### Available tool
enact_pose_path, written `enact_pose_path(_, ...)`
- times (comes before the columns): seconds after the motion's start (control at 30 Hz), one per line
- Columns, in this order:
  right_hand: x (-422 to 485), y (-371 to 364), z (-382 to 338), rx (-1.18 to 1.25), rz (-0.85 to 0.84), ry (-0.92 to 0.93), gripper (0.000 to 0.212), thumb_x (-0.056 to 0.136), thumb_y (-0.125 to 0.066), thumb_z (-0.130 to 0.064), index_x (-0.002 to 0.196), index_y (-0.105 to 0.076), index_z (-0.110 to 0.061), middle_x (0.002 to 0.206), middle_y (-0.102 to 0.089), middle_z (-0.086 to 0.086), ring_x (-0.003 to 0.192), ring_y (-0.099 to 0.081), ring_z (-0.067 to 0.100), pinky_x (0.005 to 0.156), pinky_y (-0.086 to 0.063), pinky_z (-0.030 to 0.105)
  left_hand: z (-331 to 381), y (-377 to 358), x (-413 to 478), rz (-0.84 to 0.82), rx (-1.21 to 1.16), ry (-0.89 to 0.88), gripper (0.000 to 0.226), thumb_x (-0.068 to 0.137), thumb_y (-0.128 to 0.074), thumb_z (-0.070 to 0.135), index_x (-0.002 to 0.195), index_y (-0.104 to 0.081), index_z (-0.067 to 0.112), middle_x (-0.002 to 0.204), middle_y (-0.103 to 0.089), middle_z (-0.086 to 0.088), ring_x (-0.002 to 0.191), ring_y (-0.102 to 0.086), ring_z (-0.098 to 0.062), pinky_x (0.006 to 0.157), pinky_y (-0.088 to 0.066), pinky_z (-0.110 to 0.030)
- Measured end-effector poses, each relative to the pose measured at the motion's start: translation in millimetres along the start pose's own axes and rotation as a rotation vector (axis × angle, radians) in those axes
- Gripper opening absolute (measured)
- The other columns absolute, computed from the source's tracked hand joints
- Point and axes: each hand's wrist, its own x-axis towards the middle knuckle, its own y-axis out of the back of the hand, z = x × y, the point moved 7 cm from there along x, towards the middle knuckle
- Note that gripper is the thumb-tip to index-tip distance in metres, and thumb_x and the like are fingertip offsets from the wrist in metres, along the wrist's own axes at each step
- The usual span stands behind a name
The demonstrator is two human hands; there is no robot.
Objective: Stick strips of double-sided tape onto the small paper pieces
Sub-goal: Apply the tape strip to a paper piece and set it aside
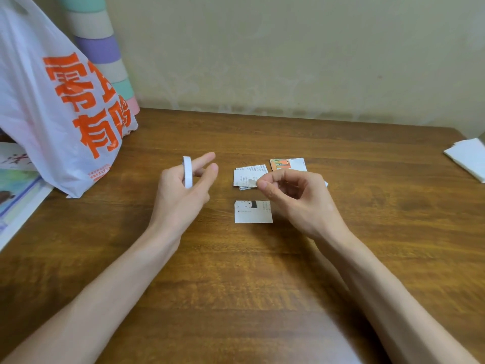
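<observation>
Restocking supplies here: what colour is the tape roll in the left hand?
White; the tape roll in the left hand shows best in the head view.

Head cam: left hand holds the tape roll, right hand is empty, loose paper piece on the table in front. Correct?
Not quite: the right hand is not empty. Its thumb and forefinger pinch a small tape strip by the stack of paper pieces, as the head view shows. The left hand does hold the tape roll, and the loose paper piece lies on the table.
</observation>
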Motion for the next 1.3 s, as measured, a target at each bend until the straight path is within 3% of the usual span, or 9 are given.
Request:
enact_pose_path(0.2, 1.1, -0.8, 12.5, -0.133, -0.147, -0.092, 0.014, 0.096, -0.073, -0.036, 0.093, -0.081, -0.025, 0.092, -0.077, -0.002, 0.071, -0.052, 0.004, 0.073, -0.045, 0.021, -0.6, 4.0, 4.9, -0.04, 0.0, -0.008, 0.029, 0.103, -0.065, 0.032, 0.13, -0.071, 0.038, 0.081, -0.062, 0.012, 0.068, -0.063, 0.001, 0.061, -0.05, -0.01)
enact_pose_path(0.3, 0.2, -1.4, 11.0, -0.185, -0.187, -0.118, 0.026, 0.103, -0.061, -0.041, 0.095, -0.08, -0.025, 0.069, -0.066, -0.026, 0.066, -0.054, -0.006, 0.066, -0.037, 0.011, 1.1, -5.9, 4.1, -0.143, 0.101, -0.066, 0.019, 0.101, -0.068, 0.033, 0.117, -0.078, 0.035, 0.109, -0.075, 0.013, 0.09, -0.071, -0.004, 0.08, -0.061, -0.024)
enact_pose_path(0.47, 0.9, -5.6, 13.8, -0.275, -0.198, -0.113, 0.034, 0.108, -0.054, -0.04, 0.087, -0.079, -0.03, 0.062, -0.051, -0.015, 0.059, -0.043, 0.003, 0.059, -0.034, 0.019, 6.7, -22.0, -2.4, -0.31, 0.401, -0.231, 0.009, 0.093, -0.078, 0.025, 0.084, -0.081, 0.025, 0.152, -0.048, 0.033, 0.046, -0.058, -0.013, 0.059, -0.052, -0.019)
enact_pose_path(0.57, 1.7, -7.9, 19.5, -0.301, -0.205, -0.131, 0.034, 0.107, -0.055, -0.038, 0.085, -0.078, -0.028, 0.066, -0.052, -0.006, 0.061, -0.044, 0.008, 0.063, -0.038, 0.03, 7.4, -26.4, -5.6, -0.381, 0.457, -0.254, 0.007, 0.089, -0.083, 0.022, 0.085, -0.08, 0.028, 0.154, -0.045, 0.033, 0.052, -0.067, -0.013, 0.074, -0.059, -0.023)
enact_pose_path(0.7, 2.5, -9.8, 20.2, -0.356, -0.211, -0.127, 0.033, 0.106, -0.055, -0.035, 0.084, -0.078, -0.027, 0.058, -0.049, -0.011, 0.052, -0.041, 0.004, 0.056, -0.031, 0.019, 5.1, -27.9, -6.8, -0.432, 0.506, -0.236, 0.01, 0.084, -0.087, 0.023, 0.085, -0.079, 0.028, 0.153, -0.041, 0.037, 0.054, -0.071, -0.009, 0.088, -0.057, -0.025)
enact_pose_path(0.83, 3.0, -10.0, 20.8, -0.392, -0.203, -0.137, 0.033, 0.105, -0.056, -0.034, 0.084, -0.079, -0.025, 0.05, -0.047, -0.015, 0.05, -0.043, 0.004, 0.052, -0.031, 0.018, 2.2, -30.0, -6.9, -0.453, 0.496, -0.212, 0.029, 0.08, -0.091, 0.026, 0.097, -0.075, 0.043, 0.121, -0.049, 0.058, 0.057, -0.071, -0.007, 0.089, -0.059, -0.028)
enact_pose_path(0.93, 2.3, -10.3, 20.1, -0.41, -0.21, -0.134, 0.032, 0.105, -0.056, -0.035, 0.084, -0.079, -0.025, 0.052, -0.049, -0.014, 0.051, -0.044, 0.005, 0.052, -0.031, 0.018, -1.5, -31.3, -6.5, -0.444, 0.524, -0.211, 0.063, 0.08, -0.091, 0.028, 0.135, -0.065, 0.041, 0.109, -0.072, 0.035, 0.058, -0.07, -0.008, 0.089, -0.06, -0.032)
enact_pose_path(1.03, 2.1, -10.8, 18.6, -0.421, -0.219, -0.124, 0.033, 0.105, -0.056, -0.035, 0.084, -0.079, -0.026, 0.057, -0.051, -0.01, 0.054, -0.045, 0.005, 0.054, -0.031, 0.019, -2.5, -31.8, -5.3, -0.43, 0.548, -0.216, 0.076, 0.08, -0.09, 0.029, 0.148, -0.057, 0.038, 0.104, -0.076, 0.027, 0.058, -0.069, -0.008, 0.091, -0.059, -0.031)
enact_pose_path(1.3, 2.7, -12.1, 16.7, -0.499, -0.188, -0.111, 0.033, 0.104, -0.056, -0.034, 0.083, -0.079, -0.026, 0.047, -0.051, -0.022, 0.054, -0.049, 0.001, 0.053, -0.031, 0.018, 0.0, -31.4, -5.8, -0.436, 0.561, -0.229, 0.064, 0.08, -0.091, 0.028, 0.139, -0.065, 0.032, 0.118, -0.074, 0.024, 0.057, -0.069, -0.005, 0.091, -0.06, -0.035)
